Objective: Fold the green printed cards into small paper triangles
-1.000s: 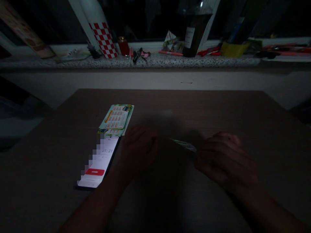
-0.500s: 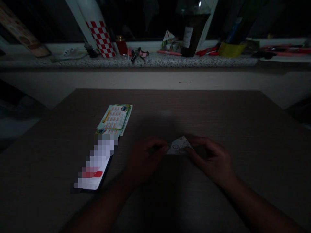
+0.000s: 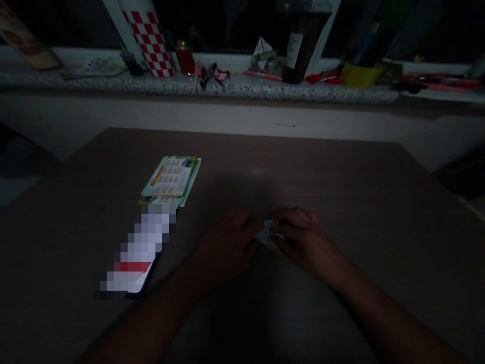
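A small folded piece of paper, pale with faint print, is between my two hands just over the dim table. My left hand pinches its left end with thumb and forefinger. From the right, my right hand grips the other end, its fingers lying across the paper and covering much of it. The exact shape of the folds is hidden by the fingers and the dark.
Left of my hands lie a lit phone, its screen blurred out, and a stack of printed calendar cards. Behind the table, a granite sill holds a red-checked bottle, a dark labelled bottle, a folded paper shape and pens.
My right hand has moved left and its fingers now cover most of the paper, whose raised peak no longer shows. The view has tilted slightly, shifting the background.
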`<state>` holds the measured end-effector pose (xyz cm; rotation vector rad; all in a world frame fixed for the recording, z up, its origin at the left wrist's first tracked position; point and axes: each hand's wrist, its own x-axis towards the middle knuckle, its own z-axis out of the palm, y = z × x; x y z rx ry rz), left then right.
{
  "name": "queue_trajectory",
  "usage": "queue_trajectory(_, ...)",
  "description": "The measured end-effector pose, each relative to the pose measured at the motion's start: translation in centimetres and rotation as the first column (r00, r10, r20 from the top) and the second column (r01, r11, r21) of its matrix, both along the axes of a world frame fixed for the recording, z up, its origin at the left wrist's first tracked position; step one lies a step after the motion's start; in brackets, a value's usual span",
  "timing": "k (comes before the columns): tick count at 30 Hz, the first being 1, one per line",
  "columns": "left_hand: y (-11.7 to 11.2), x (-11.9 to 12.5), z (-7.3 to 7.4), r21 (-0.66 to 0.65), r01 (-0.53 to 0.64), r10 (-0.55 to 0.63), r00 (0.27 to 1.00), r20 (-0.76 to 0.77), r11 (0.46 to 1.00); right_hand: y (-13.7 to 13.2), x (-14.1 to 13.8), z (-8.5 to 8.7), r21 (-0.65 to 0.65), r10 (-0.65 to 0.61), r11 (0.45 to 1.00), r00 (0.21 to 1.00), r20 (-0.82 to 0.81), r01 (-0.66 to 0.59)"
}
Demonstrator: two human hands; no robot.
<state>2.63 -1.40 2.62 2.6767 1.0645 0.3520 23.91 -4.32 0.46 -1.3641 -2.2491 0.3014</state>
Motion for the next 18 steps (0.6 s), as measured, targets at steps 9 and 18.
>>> queue_trajectory(9,0.31,0.06,-0.35,-0.059,0.122,-0.123,0.992,-0.014,0.991,0.20,-0.02,-0.20,-0.079,0.115,0.989,0.982,-0.149,-0.127)
queue_trajectory(18,0.51,0.05,0.02,-0.044,0.137,-0.141,0.985,-0.097,0.990,0.15,0.31,0.17,-0.082,0.153,0.984,0.984,-0.090,-0.161)
